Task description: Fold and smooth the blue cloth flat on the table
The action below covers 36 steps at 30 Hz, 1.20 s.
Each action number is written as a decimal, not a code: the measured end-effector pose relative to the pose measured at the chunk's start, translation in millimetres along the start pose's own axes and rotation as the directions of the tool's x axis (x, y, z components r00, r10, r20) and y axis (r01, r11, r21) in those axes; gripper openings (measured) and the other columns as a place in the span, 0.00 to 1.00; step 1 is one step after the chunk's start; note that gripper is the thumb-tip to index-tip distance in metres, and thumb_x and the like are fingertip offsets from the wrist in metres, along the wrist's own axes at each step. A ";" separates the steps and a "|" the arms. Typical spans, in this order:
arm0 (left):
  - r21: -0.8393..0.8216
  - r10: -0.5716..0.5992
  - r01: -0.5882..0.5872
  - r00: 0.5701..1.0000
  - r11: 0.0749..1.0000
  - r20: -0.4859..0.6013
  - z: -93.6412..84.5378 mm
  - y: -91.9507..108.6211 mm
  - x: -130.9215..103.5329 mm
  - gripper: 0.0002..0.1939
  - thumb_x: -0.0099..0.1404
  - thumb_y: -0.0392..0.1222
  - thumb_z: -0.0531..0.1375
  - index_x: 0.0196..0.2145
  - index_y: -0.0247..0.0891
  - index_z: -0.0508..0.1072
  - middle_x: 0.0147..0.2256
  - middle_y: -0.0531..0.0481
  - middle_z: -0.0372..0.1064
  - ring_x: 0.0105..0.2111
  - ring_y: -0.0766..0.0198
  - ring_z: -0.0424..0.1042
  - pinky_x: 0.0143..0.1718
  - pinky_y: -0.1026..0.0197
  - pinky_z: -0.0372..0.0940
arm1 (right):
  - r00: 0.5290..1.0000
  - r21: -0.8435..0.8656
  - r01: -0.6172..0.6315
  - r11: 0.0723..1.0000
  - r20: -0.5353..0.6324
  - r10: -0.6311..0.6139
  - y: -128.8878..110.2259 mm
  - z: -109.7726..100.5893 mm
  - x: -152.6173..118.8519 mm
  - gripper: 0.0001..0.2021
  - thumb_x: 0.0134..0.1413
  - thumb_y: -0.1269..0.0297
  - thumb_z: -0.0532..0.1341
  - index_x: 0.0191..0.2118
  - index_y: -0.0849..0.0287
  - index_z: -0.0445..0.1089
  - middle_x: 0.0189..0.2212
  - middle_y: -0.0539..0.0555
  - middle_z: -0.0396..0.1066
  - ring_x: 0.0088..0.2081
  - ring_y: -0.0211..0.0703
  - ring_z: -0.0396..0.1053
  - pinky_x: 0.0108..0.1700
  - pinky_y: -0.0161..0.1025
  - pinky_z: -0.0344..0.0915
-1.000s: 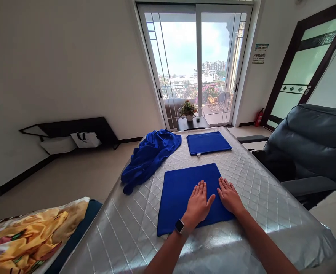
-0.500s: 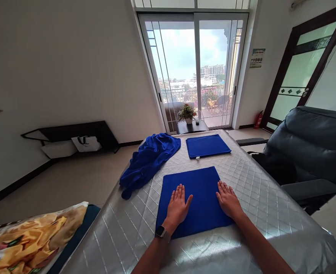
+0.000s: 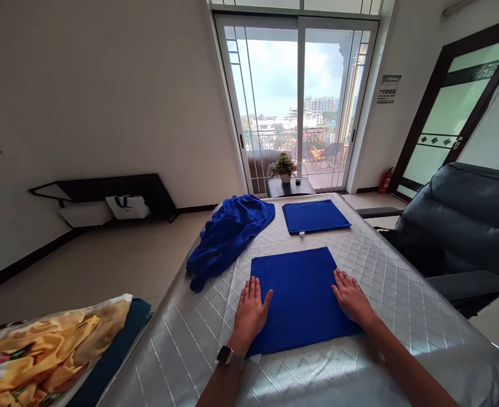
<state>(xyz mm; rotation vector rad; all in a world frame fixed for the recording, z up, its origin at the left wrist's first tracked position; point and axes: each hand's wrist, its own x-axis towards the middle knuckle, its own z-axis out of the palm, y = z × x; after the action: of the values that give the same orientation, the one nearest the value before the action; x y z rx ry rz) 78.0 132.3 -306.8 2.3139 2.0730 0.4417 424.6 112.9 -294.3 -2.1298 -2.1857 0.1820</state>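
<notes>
A flat rectangle of folded blue cloth point(image 3: 302, 302) lies in front of me on a silver quilted mattress point(image 3: 198, 350). On its left edge rests my left hand point(image 3: 252, 311), palm down with the fingers stretched out and a watch point(image 3: 224, 354) at the wrist. My right hand point(image 3: 352, 297) lies flat along the opposite edge, fingers extended. Beyond the cloth is a second folded blue cloth point(image 3: 316, 216) with a small white tag. A crumpled blue cloth point(image 3: 232, 240) sits to the left of it.
A dark armchair point(image 3: 478, 220) stands along the mattress's right side. Yellow patterned bedding point(image 3: 46, 350) is low at the left. At the far end are a small table point(image 3: 289, 189) with a potted plant point(image 3: 284, 165) and a sliding glass door point(image 3: 298, 102).
My left hand has slid left from the cloth's surface onto its left edge. My right hand stays at the right edge. The whole view has shifted slightly.
</notes>
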 end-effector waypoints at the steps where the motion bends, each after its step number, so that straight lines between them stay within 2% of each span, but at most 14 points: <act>1: -0.005 0.006 -0.006 1.000 1.000 -0.013 1.4 -0.6 -0.1 0.43 0.74 0.66 0.37 0.71 0.28 0.52 0.71 0.33 0.50 0.71 0.45 0.47 0.69 0.39 0.52 | 1.000 -0.006 0.004 1.000 0.023 -0.004 -0.1 -2.7 1.7 0.32 0.71 0.56 0.39 0.74 0.64 0.45 0.74 0.57 0.40 0.74 0.48 0.39 0.72 0.53 0.40; 4: -0.014 0.003 -0.003 1.000 1.000 -0.028 4.2 -1.9 -0.2 0.44 0.73 0.66 0.37 0.71 0.27 0.53 0.70 0.32 0.51 0.72 0.45 0.47 0.69 0.39 0.52 | 0.997 -0.025 0.019 1.000 0.076 -0.017 -1.8 -15.4 13.9 0.32 0.71 0.55 0.39 0.75 0.64 0.43 0.74 0.56 0.38 0.74 0.49 0.38 0.72 0.53 0.40; 9: -0.023 -0.019 0.018 1.000 1.000 -0.020 3.3 -1.3 -0.6 0.46 0.73 0.67 0.36 0.70 0.24 0.52 0.71 0.31 0.48 0.71 0.47 0.48 0.70 0.42 0.50 | 0.997 -0.019 0.019 1.000 0.071 -0.017 -8.1 -33.9 53.6 0.32 0.72 0.56 0.39 0.75 0.65 0.42 0.75 0.57 0.37 0.74 0.48 0.37 0.72 0.52 0.40; 13: -0.010 -0.002 0.002 1.000 1.000 -0.015 1.2 -1.7 -1.6 0.46 0.74 0.66 0.35 0.70 0.21 0.53 0.71 0.31 0.47 0.71 0.48 0.49 0.70 0.43 0.50 | 0.999 -0.003 0.002 1.000 0.046 -0.002 -13.2 -25.8 75.9 0.32 0.72 0.56 0.38 0.75 0.66 0.42 0.75 0.57 0.37 0.74 0.48 0.38 0.72 0.52 0.39; 19: -0.023 -0.027 0.026 0.999 0.999 -0.038 10.2 -6.3 -0.2 0.44 0.74 0.66 0.38 0.71 0.26 0.53 0.71 0.34 0.48 0.71 0.49 0.49 0.70 0.43 0.50 | 1.000 0.014 -0.026 1.000 0.002 0.026 -11.9 -3.9 80.7 0.32 0.72 0.56 0.38 0.75 0.64 0.41 0.75 0.53 0.36 0.74 0.44 0.35 0.73 0.49 0.33; 24: -0.013 -0.029 0.029 0.999 1.000 -0.044 17.2 -17.8 3.0 0.42 0.74 0.66 0.39 0.72 0.30 0.51 0.71 0.36 0.50 0.71 0.49 0.50 0.70 0.42 0.51 | 0.999 0.077 0.004 0.997 0.043 -0.007 -4.6 -7.4 82.8 0.32 0.72 0.55 0.37 0.75 0.65 0.41 0.75 0.52 0.36 0.75 0.43 0.34 0.73 0.48 0.33; 28: 0.034 -0.032 0.033 0.999 0.999 -0.036 8.5 -19.5 7.9 0.42 0.74 0.65 0.40 0.72 0.30 0.49 0.71 0.35 0.49 0.71 0.49 0.49 0.70 0.42 0.52 | 0.999 0.096 0.030 0.995 0.031 -0.033 -0.8 -8.1 82.9 0.32 0.72 0.56 0.37 0.75 0.64 0.41 0.75 0.52 0.36 0.74 0.43 0.35 0.73 0.47 0.33; 30: 0.052 0.016 -0.016 1.000 0.999 -0.005 1.5 -7.3 12.0 0.41 0.75 0.64 0.40 0.72 0.30 0.49 0.72 0.36 0.47 0.71 0.50 0.48 0.70 0.43 0.51 | 0.999 0.108 0.028 0.994 0.021 -0.030 -0.7 -7.2 82.3 0.32 0.72 0.56 0.37 0.75 0.64 0.42 0.75 0.53 0.37 0.74 0.43 0.35 0.73 0.47 0.32; 32: 0.049 0.115 -0.119 0.991 0.992 0.061 -4.5 16.9 18.0 0.40 0.75 0.63 0.39 0.72 0.31 0.49 0.72 0.37 0.45 0.72 0.51 0.47 0.71 0.44 0.50 | 1.000 0.114 0.026 0.993 0.013 -0.027 -1.4 -6.7 81.7 0.32 0.72 0.56 0.37 0.75 0.65 0.42 0.75 0.53 0.37 0.74 0.44 0.35 0.73 0.48 0.32; 36: 0.004 0.282 -0.287 0.944 0.958 0.169 -8.9 90.2 38.2 0.40 0.76 0.63 0.38 0.72 0.30 0.50 0.72 0.37 0.46 0.72 0.53 0.46 0.71 0.46 0.49 | 1.000 0.108 0.027 0.994 0.002 -0.027 -2.6 -7.9 80.0 0.32 0.72 0.56 0.38 0.75 0.65 0.42 0.75 0.53 0.38 0.74 0.44 0.36 0.73 0.47 0.33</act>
<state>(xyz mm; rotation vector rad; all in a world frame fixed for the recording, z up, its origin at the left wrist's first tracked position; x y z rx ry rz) 167.2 156.5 -273.4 2.5779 1.6892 0.2099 421.0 193.0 -287.9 -2.0438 -2.1524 0.2948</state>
